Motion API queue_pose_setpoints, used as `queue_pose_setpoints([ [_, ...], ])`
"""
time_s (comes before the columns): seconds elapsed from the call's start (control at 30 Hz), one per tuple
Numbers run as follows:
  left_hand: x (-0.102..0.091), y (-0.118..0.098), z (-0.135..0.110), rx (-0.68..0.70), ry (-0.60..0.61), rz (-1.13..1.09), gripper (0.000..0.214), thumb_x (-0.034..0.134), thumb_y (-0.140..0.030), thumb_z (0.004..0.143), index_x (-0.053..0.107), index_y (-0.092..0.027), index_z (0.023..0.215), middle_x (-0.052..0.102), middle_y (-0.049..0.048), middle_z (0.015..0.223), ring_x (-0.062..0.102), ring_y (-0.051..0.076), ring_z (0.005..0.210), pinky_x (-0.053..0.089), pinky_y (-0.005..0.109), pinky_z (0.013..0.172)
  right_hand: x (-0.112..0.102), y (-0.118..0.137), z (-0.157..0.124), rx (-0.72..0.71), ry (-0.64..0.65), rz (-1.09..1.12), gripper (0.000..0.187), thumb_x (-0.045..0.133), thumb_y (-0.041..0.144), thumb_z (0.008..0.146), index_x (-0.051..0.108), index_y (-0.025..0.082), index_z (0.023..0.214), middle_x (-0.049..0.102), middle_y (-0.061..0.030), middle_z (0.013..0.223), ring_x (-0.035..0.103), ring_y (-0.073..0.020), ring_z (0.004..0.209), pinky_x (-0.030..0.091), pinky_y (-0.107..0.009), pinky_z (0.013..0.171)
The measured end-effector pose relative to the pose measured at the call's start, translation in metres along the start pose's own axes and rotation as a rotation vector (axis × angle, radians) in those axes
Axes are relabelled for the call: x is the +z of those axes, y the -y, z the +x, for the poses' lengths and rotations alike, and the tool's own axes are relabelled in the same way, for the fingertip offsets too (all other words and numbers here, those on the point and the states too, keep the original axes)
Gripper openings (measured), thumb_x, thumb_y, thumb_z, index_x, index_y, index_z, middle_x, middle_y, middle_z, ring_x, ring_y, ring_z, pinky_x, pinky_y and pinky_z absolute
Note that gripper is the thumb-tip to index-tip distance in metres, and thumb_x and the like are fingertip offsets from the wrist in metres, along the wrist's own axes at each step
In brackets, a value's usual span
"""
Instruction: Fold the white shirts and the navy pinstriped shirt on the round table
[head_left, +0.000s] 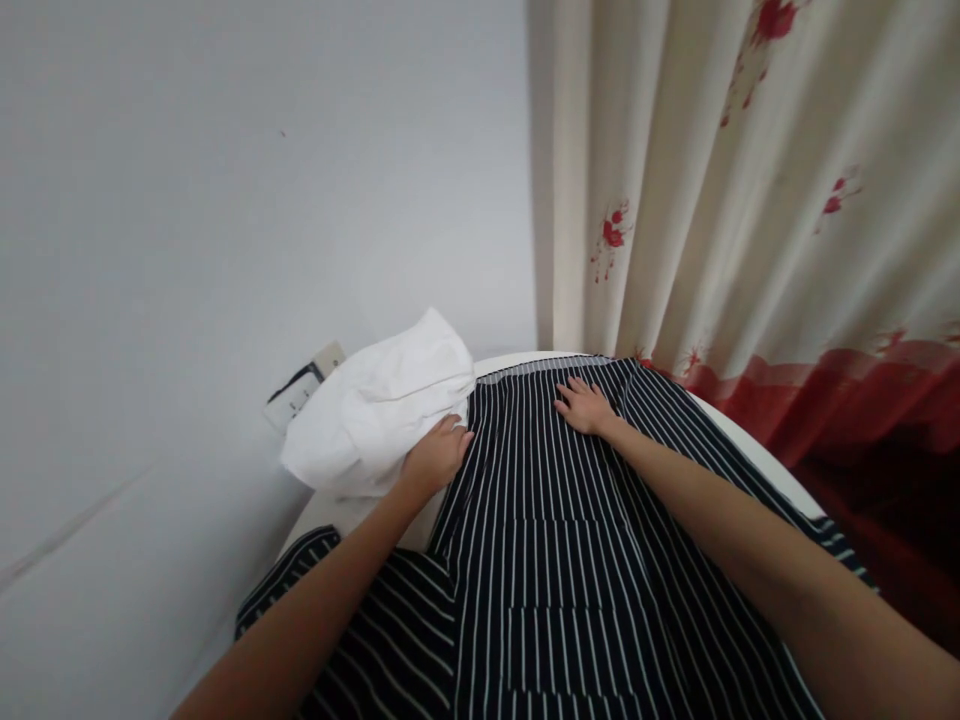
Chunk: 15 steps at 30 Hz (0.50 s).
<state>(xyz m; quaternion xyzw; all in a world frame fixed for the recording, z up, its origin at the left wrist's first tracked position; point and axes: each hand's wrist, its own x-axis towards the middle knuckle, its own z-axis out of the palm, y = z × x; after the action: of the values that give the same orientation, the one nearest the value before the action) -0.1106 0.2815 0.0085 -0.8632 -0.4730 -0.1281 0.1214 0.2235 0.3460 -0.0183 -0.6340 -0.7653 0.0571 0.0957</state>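
A dark garment with thin white stripes [555, 480], apparently a shirt, is spread over a white table, with a stitched pocket outline low in its middle. My left hand [437, 455] is at the garment's left side, next to a bunched white cloth [375, 405]. Its fingers are curled together at the garment's edge and look closed on it; the fingertips are partly hidden. Near the garment's far end, my right hand [587, 407] lies flat on the striped fabric with its fingers spread.
A pale wall [262, 180] rises close behind and to the left. Beside the white cloth is a wall socket plate [296, 392]. A cream curtain [675, 180] with red flowers and a red hem hangs at the right. The table's curved rim [765, 460] shows past the garment.
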Motion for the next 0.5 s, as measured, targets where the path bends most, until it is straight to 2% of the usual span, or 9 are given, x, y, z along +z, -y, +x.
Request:
queue_pose_setpoints([
  [0.17, -0.005, 0.014, -0.009, -0.025, 0.014, 0.045, 0.030, 0.038, -0.021, 0.100, 0.067, -0.017, 0.103, 0.063, 0.0132, 0.121, 0.061, 0.025, 0.111, 0.049, 0.042, 0.104, 0.003, -0.004, 0.001, 0.010, -0.015, -0.013, 0.064, 0.026, 0.053, 0.102, 0.035, 0.019, 0.156, 0.023, -0.0139, 0.166, 0.016, -0.0285, 0.153, 0.012, -0.051, 0.122],
  [0.3, -0.014, 0.013, -0.007, -0.085, 0.115, 0.052, 0.028, 0.043, -0.012, 0.091, 0.069, -0.017, 0.100, 0.063, 0.0137, 0.122, 0.060, 0.025, 0.115, 0.046, 0.038, 0.106, 0.003, -0.005, 0.000, 0.012, -0.012, 0.002, 0.064, 0.026, 0.053, 0.102, 0.035, 0.019, 0.156, 0.023, -0.0134, 0.166, 0.015, -0.0286, 0.153, 0.012, -0.052, 0.122],
  [0.37, -0.016, 0.002, -0.003, -0.172, 0.151, 0.062, 0.031, 0.044, -0.010, 0.088, 0.070, -0.015, 0.102, 0.064, 0.0160, 0.122, 0.059, 0.028, 0.118, 0.045, 0.041, 0.107, 0.003, -0.005, 0.001, 0.010, -0.013, 0.018, 0.064, 0.027, 0.053, 0.102, 0.035, 0.019, 0.156, 0.022, -0.0136, 0.166, 0.015, -0.0288, 0.153, 0.011, -0.052, 0.122],
  [0.43, -0.015, -0.017, 0.007, -0.241, 0.146, 0.073, 0.033, 0.043, -0.012, 0.089, 0.069, -0.013, 0.109, 0.063, 0.0193, 0.123, 0.055, 0.034, 0.124, 0.041, 0.048, 0.109, 0.005, -0.005, 0.001, 0.012, -0.015, 0.031, 0.064, 0.029, 0.052, 0.102, 0.035, 0.019, 0.156, 0.022, -0.0136, 0.166, 0.015, -0.0289, 0.153, 0.010, -0.052, 0.122],
  [0.5, -0.007, -0.040, 0.023, -0.224, 0.102, 0.053, 0.038, 0.041, -0.016, 0.092, 0.065, -0.010, 0.121, 0.060, 0.0215, 0.131, 0.047, 0.036, 0.133, 0.034, 0.052, 0.114, 0.005, -0.004, 0.002, 0.015, -0.016, 0.041, 0.064, 0.029, 0.052, 0.102, 0.035, 0.019, 0.156, 0.021, -0.0131, 0.166, 0.013, -0.0286, 0.154, 0.009, -0.052, 0.122],
])
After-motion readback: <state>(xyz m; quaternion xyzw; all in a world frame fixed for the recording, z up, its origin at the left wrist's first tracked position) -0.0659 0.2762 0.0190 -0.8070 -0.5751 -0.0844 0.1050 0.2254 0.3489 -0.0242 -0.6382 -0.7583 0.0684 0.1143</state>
